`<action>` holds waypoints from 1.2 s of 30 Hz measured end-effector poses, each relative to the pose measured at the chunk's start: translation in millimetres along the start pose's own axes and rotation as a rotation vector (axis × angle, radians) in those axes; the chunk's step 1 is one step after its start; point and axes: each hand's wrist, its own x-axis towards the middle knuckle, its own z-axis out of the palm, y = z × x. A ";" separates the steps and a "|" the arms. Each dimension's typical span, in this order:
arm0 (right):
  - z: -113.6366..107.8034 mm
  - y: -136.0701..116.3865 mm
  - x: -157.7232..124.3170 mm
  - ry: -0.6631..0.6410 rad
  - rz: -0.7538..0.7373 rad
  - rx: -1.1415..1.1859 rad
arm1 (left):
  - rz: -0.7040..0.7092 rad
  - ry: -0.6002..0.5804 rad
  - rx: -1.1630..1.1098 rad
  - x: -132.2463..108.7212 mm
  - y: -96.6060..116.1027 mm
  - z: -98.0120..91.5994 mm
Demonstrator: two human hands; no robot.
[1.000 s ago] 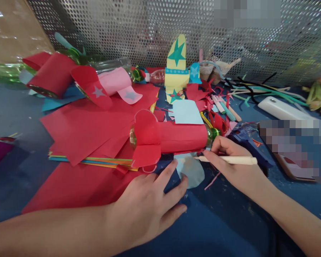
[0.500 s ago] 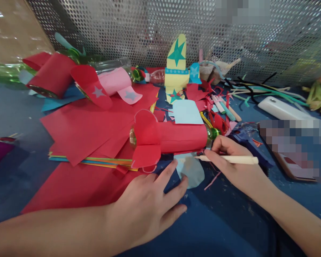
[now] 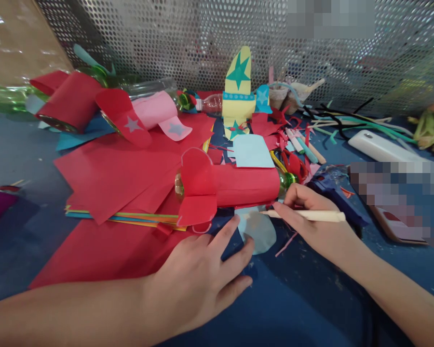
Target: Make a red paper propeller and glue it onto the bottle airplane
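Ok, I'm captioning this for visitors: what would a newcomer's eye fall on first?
Probably the red paper-wrapped bottle lying across the middle, its green neck pointing right. Next, behind it, the yellow paper with green stars, bright against the metal mesh. Then, just nearer the camera, the right hand holding a cream pen at light blue paper, which the left hand touches.

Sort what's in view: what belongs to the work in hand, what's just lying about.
In hand:
pale blue paper, touched by the left hand
cream marker, in the right hand
red-wrapped bottle, probably

Lying about, apparently:
loose markers
white oblong object
star-decorated yellow paper piece
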 end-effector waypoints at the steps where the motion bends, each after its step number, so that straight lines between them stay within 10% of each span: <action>1: -0.1 -0.3 0.0 0.011 0.000 0.001 | 0.001 -0.003 -0.004 0.1 -0.1 -0.2; 36: 0.6 2.7 -0.5 -0.026 0.011 0.024 | -0.003 -0.006 -0.010 0.3 0.1 -1.0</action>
